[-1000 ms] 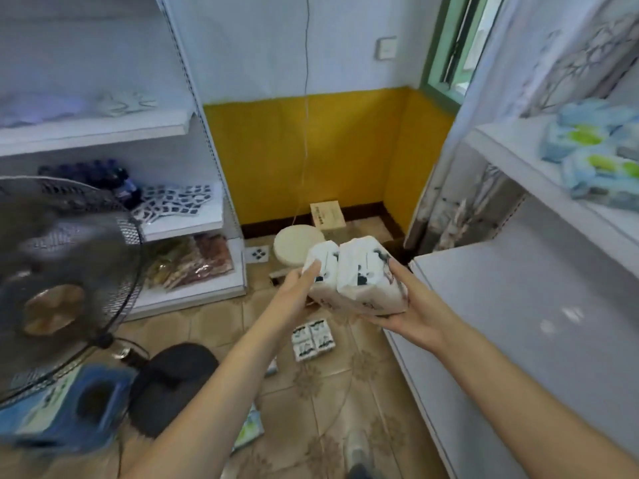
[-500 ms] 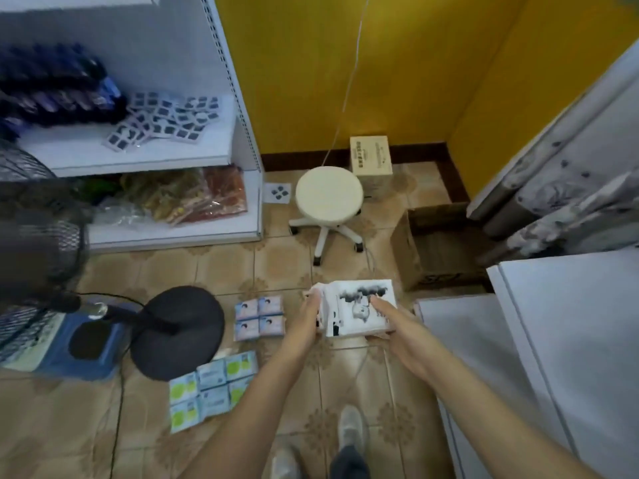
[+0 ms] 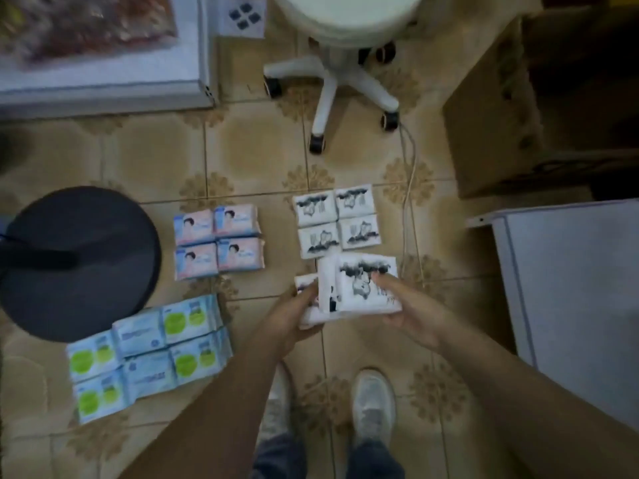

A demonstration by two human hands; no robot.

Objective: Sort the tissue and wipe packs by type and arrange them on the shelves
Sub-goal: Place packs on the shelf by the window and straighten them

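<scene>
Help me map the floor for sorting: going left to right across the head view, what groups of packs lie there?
Green-and-blue wipe packs → pink-and-blue packs → white ink-print packs on the floor, nearer which both hands hold more of these.

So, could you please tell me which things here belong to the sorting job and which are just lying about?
Part of the job:
- white ink-print packs held by left hand and right hand
- white ink-print bundle on the floor
- pink packs
- green-and-blue packs

Just lying about:
- stool
- black fan base
- cardboard box
</scene>
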